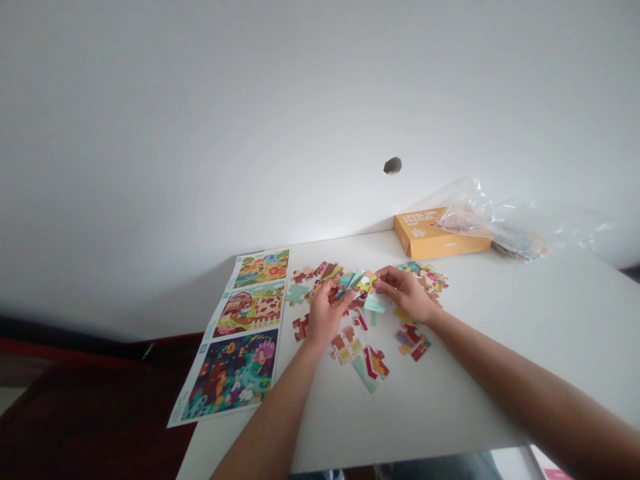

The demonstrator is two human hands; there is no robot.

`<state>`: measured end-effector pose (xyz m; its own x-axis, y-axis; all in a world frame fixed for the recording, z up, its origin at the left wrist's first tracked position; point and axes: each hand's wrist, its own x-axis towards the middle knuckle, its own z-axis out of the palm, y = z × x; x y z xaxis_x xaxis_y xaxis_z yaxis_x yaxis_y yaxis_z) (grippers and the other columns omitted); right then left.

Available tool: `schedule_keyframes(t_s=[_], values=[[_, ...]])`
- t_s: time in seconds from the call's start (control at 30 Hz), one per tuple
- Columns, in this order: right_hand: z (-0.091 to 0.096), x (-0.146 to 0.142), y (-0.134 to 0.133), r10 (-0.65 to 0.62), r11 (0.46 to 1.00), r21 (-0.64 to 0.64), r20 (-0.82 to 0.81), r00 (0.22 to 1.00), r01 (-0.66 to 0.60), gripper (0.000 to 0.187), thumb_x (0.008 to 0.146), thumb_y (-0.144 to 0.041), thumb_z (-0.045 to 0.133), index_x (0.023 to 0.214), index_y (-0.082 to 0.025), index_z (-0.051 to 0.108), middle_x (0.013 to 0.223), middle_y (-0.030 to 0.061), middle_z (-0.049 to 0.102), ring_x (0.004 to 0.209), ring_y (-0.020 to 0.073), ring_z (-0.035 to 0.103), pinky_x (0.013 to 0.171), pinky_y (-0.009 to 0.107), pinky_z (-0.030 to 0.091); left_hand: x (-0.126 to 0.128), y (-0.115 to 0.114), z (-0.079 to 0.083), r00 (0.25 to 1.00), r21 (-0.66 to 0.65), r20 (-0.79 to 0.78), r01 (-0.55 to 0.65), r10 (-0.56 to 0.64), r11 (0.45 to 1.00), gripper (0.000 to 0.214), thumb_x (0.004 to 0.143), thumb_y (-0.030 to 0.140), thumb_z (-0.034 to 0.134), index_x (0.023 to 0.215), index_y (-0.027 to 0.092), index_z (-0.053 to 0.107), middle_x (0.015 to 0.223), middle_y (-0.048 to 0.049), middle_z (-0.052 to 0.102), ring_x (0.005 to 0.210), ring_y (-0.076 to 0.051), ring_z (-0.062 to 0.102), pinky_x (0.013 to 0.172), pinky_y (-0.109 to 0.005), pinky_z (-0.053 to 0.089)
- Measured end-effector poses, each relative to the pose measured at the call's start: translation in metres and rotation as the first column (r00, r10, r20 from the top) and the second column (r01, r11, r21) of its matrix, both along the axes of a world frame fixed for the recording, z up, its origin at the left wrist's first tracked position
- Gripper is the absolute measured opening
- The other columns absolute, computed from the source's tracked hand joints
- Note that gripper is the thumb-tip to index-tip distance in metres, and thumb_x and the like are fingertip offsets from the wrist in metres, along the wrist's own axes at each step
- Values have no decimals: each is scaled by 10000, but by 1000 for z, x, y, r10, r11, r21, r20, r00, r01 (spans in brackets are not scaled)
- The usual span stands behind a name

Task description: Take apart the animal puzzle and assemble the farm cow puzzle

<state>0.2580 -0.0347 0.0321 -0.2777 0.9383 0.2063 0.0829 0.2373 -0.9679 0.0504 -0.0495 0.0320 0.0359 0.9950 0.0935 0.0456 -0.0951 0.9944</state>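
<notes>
My left hand (327,310) is closed on several puzzle pieces (354,279), pale green and teal ones among them, fanned out above the table. With its fingertips pinched, my right hand (403,291) grips the edge of a yellow-green puzzle piece (367,280) with a white shape on it, close beside the left hand's bunch. Loose puzzle pieces (347,345) in red, brown and cream lie on the table below and around both hands. A red and green piece (375,363) is nearest to me. Behind the right hand sits a colourful heap of pieces (430,275), partly covered by that hand.
A sheet with three printed pictures (250,310) overhangs the left edge of the white table (400,407). Against the wall stands an orange puzzle box (425,243). A clear plastic bag (525,223) with more pieces lies over and beside it. The wall has a hole (393,165).
</notes>
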Motion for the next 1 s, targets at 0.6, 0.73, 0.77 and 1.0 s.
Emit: schedule_keyframes(t_s=[0.6, 0.73, 0.77, 1.0], values=[[-15, 10, 17, -542, 840, 393, 623, 564, 373, 272, 912, -416, 518, 840, -213, 682, 732, 36, 691, 731, 195, 607, 772, 338, 393, -12, 11, -15, 813, 501, -513, 22, 276, 865, 111, 863, 236, 657, 907, 240, 759, 967, -57, 621, 981, -209, 611, 917, -387, 503], [-15, 8, 16, -523, 852, 430, 684, 509, 298, 297, 927, -446, 525, 879, -227, 719, 831, 63, 721, 859, 231, 610, 862, 388, 354, -12, 13, -17, 716, 476, -658, 160, 230, 865, 178, 873, 190, 628, 968, 248, 768, 883, -45, 604, 891, -192, 590, 849, -365, 500], [-13, 8, 15, -523, 852, 438, 693, 497, 287, 294, 930, -445, 527, 922, -227, 724, 881, 75, 724, 895, 242, 608, 873, 396, 351, -11, 12, -17, 689, 467, -689, 186, 224, 864, 199, 871, 176, 619, 986, 248, 765, 901, -49, 612, 917, -200, 587, 868, -374, 491], [4, 33, 12, -529, 848, 464, 766, 365, 257, 287, 887, -255, 554, 1131, -194, 690, 1043, 131, 679, 960, 266, 626, 831, 363, 406, -12, 1, -7, 557, 373, -817, 319, 146, 871, 284, 861, 201, 588, 1091, 279, 735, 1177, -66, 611, 1128, -262, 531, 1006, -455, 407]])
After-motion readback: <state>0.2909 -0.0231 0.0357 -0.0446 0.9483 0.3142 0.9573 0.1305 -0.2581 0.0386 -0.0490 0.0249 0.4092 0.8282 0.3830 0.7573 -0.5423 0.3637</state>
